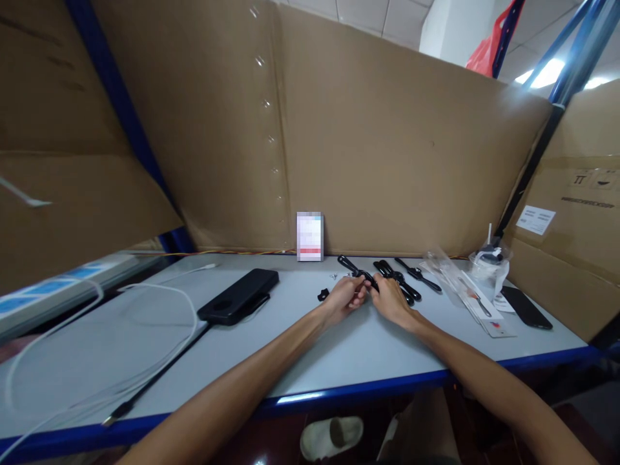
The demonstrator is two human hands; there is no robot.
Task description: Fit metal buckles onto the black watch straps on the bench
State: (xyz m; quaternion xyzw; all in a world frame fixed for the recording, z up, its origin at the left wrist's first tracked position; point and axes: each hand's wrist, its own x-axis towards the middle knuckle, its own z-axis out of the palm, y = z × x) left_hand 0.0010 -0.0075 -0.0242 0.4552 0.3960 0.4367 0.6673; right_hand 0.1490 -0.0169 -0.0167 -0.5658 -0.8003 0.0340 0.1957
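My left hand (345, 297) and my right hand (390, 299) meet over the table, both closed on a long black tool (347, 262) with a looped end. That end points up and left; the tool's middle and lower part are mostly hidden by my fingers. Just left of my left hand lies a small black knob-like part (323, 294), with tiny metal pieces (334, 276) behind it. Beside my right hand, several similar black tools (400, 278) lie in a pile. Another black tool (419, 274) with a centre knob lies apart, farther right.
Clear plastic packages with a printed card (484, 307) lie at right, near a lidded cup (490, 261) and a black phone (526, 307). A black power bank (239, 297) and white cables (194, 316) occupy the left. A blurred screen (310, 237) leans on the cardboard wall (387, 161).
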